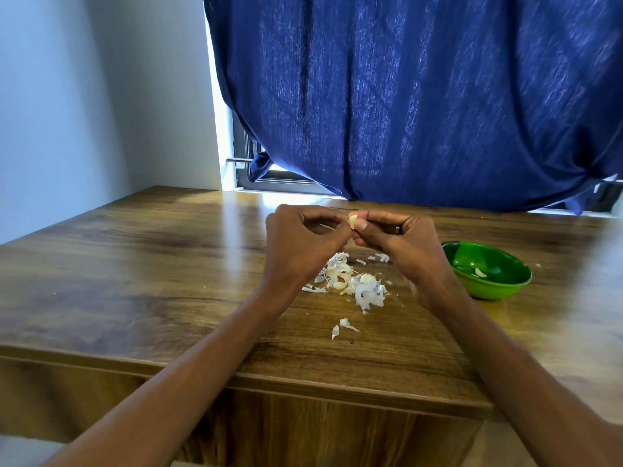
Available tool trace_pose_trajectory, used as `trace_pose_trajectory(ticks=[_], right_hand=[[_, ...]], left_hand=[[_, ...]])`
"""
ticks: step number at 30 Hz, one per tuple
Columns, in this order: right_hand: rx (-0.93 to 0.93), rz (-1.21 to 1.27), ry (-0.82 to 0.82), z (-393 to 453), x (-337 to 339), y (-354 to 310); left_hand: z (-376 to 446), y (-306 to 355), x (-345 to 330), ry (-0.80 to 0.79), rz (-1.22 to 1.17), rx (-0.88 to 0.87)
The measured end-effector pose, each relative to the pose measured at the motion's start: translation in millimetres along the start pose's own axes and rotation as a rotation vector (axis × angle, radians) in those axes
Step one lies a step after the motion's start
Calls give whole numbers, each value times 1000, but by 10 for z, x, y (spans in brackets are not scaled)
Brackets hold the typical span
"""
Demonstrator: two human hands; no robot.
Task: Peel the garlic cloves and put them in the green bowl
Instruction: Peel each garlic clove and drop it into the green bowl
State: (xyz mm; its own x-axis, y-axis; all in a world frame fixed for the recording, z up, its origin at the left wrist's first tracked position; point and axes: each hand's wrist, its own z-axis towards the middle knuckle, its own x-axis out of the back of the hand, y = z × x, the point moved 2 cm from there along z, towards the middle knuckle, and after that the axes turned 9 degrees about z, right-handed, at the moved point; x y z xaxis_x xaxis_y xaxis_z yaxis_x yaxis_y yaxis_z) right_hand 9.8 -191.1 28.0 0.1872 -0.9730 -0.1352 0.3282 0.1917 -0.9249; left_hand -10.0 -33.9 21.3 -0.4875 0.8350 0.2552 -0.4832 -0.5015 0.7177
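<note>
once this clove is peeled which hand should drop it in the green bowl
Right, probably. The green bowl sits on the table just beside the right hand, which already pinches the garlic clove. The left hand would have to cross over the right arm to reach it.
</note>
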Motion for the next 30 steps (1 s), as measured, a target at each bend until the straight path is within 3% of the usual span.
trace_pose_trajectory(ticks=[20, 30], right_hand=[[131, -288, -39, 17, 20, 25], [153, -312, -60, 20, 32, 26]], left_hand=[[2, -18, 45, -20, 101, -106], [4, -32, 48, -29, 100, -147]])
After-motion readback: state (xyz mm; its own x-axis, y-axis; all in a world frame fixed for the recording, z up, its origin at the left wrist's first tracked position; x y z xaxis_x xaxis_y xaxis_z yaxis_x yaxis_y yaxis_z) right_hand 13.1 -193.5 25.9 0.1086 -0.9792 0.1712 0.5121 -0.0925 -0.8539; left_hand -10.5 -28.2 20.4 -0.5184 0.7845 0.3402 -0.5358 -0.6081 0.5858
